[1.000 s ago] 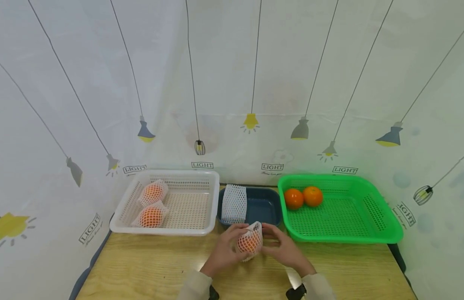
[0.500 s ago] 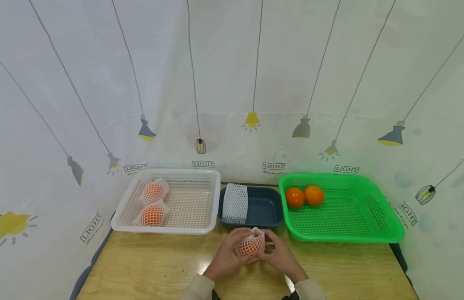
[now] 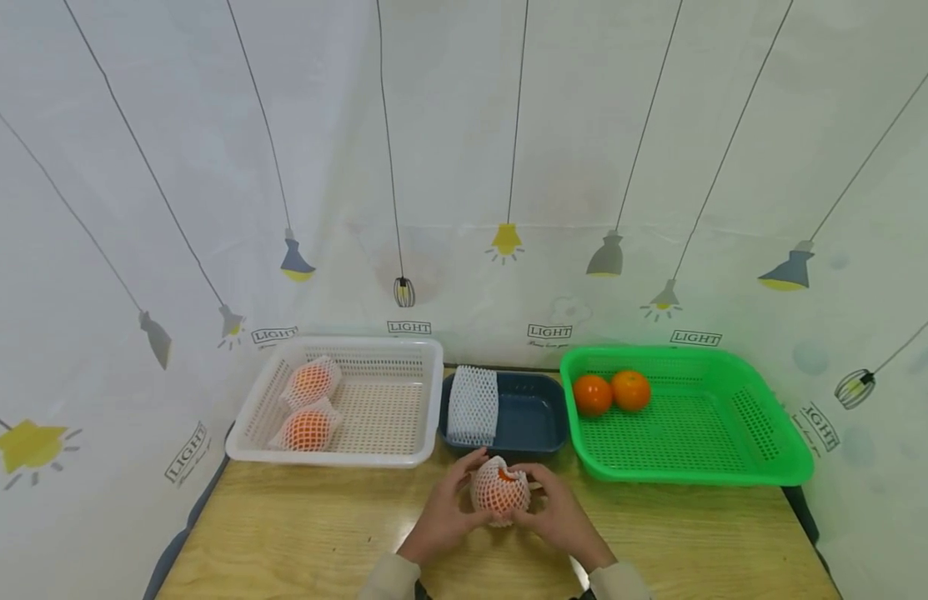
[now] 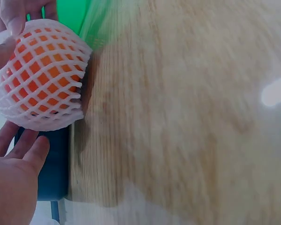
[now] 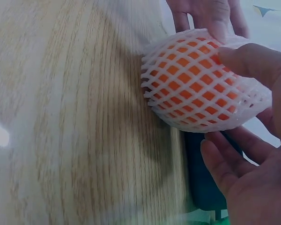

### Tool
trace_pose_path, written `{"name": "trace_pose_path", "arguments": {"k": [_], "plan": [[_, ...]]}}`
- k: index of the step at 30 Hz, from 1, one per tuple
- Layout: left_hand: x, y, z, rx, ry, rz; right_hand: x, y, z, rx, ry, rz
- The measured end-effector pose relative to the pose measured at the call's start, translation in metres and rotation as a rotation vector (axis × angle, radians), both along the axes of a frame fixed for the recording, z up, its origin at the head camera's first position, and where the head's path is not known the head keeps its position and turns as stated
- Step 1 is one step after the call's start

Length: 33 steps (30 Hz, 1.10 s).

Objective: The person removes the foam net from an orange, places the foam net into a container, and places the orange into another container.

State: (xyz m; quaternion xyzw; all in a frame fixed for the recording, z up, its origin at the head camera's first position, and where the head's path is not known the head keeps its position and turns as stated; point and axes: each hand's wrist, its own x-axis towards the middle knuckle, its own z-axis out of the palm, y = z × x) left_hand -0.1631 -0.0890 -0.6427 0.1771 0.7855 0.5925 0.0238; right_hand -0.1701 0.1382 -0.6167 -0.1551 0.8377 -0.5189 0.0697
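An orange in a white foam net is held between both hands just above the table, in front of the blue tray. The net's upper edge gapes a little and bare orange peel shows there. My left hand holds its left side, thumb near and fingers behind. From the right, my right hand grips it with thumb and fingers. In the right wrist view, the right thumb presses on the netted orange. The left wrist view shows the net stretched round the fruit, with left fingers below it.
A white basket at the left holds two netted oranges. Flat foam nets lie in the blue tray at the middle. The green basket at the right holds two bare oranges. A printed curtain hangs behind.
The net's top, earlier standing up in a peak, has drawn down round the orange, and its opening now faces up. Both hands have shifted slightly around the fruit.
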Motion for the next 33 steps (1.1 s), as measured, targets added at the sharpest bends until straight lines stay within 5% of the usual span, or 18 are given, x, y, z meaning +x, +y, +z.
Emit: {"name": "trace_pose_path", "arguments": {"k": [8, 24, 33], "plan": [[0.0, 0.002, 0.004, 0.07, -0.052, -0.007, 0.003, -0.002, 0.007, 0.002, 0.098, -0.023], [0.002, 0.017, 0.014, 0.068, 0.01, 0.224, 0.003, -0.005, 0.021, 0.028, 0.185, -0.169], [-0.003, 0.019, 0.008, 0.099, 0.041, 0.247, 0.001, -0.001, 0.018, 0.049, 0.192, -0.106]]}}
